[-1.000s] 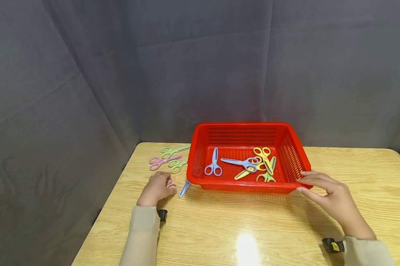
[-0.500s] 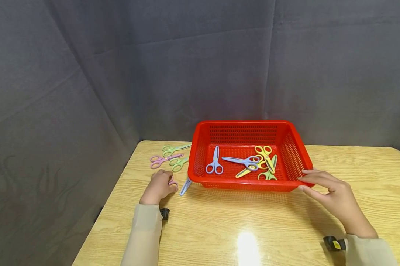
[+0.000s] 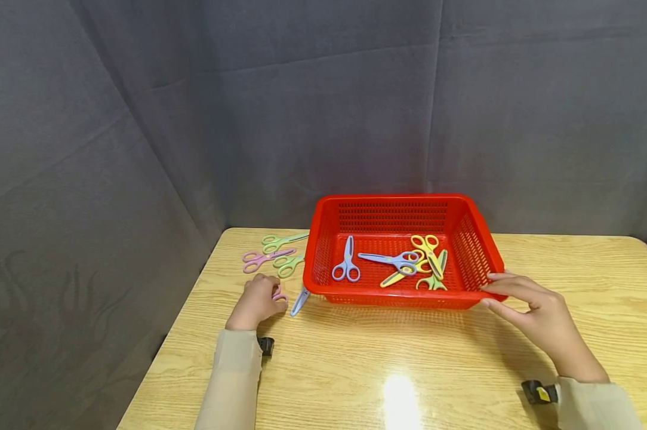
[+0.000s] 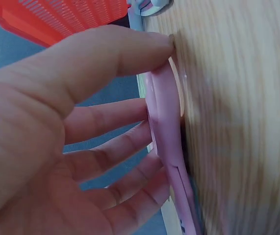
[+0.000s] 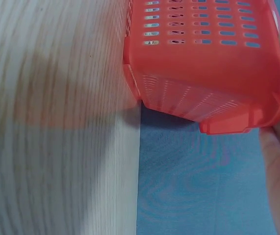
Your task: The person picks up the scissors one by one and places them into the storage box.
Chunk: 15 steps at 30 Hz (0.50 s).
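Observation:
My left hand [image 3: 253,301] is low at the table's left side, thumb and fingers on the handles of pink scissors [image 4: 165,115]. In the left wrist view the thumb lies at the end of a handle loop, with the fingers along its far side; the blades are mostly hidden. My right hand [image 3: 541,322] grips the near right corner of a red plastic basket [image 3: 399,297], its thumb below the rim. Inside the basket lie blue scissors [image 3: 347,263], a second blue pair [image 3: 390,261], yellow scissors [image 3: 433,263] and green scissors [image 3: 436,282], some overlapping.
Left of the basket lie green scissors [image 3: 272,243], more pink scissors [image 3: 255,261] and another green pair [image 3: 287,267]. Pale blue scissors [image 3: 299,302] stick out from under its near left corner. A grey curtain [image 3: 329,119] hangs behind the wooden table [image 3: 345,370].

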{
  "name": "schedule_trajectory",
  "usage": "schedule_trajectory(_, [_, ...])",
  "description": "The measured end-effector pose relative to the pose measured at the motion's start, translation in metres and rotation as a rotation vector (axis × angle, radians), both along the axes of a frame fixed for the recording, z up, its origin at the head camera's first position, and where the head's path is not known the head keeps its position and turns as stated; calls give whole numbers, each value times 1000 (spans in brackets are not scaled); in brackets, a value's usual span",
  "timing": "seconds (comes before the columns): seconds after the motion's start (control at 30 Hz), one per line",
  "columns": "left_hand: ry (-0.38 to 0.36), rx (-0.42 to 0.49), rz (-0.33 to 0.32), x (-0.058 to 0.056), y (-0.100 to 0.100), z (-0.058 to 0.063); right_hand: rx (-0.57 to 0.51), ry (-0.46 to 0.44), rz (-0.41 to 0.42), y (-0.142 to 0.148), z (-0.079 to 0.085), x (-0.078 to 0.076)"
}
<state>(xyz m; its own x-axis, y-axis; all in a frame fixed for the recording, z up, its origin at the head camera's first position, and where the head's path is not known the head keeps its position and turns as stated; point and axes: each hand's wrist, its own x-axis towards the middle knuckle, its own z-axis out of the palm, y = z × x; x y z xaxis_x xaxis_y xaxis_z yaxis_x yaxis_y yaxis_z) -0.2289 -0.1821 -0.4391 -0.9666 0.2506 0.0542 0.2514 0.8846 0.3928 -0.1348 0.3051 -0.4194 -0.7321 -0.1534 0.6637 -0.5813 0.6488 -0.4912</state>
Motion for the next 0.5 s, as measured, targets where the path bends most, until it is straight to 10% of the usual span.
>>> schedule_trajectory(0.5, [74,116,2,1,-4,10,-9,25,28,0,-1,-1])
